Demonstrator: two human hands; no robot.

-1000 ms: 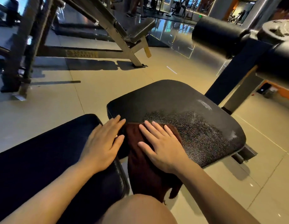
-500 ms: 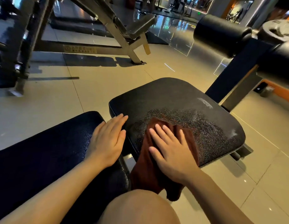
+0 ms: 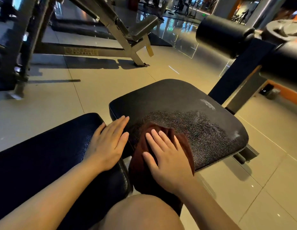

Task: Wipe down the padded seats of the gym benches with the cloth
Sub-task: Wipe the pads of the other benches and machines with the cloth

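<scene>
Fingers straight, right hand (image 3: 167, 156) presses cloth (image 3: 182, 141); left hand (image 3: 108, 143) lies flat.

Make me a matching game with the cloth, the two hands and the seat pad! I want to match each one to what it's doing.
Things:
1. cloth
2. left hand
3. right hand
4. seat pad

States:
A. presses flat on the cloth
B. shiny with damp streaks on its near part
C. dark red, bunched, hanging over the seat pad's near edge
D. rests flat across the gap between the two pads, fingers straight

Pairs: 1-C, 2-D, 3-A, 4-B
</scene>
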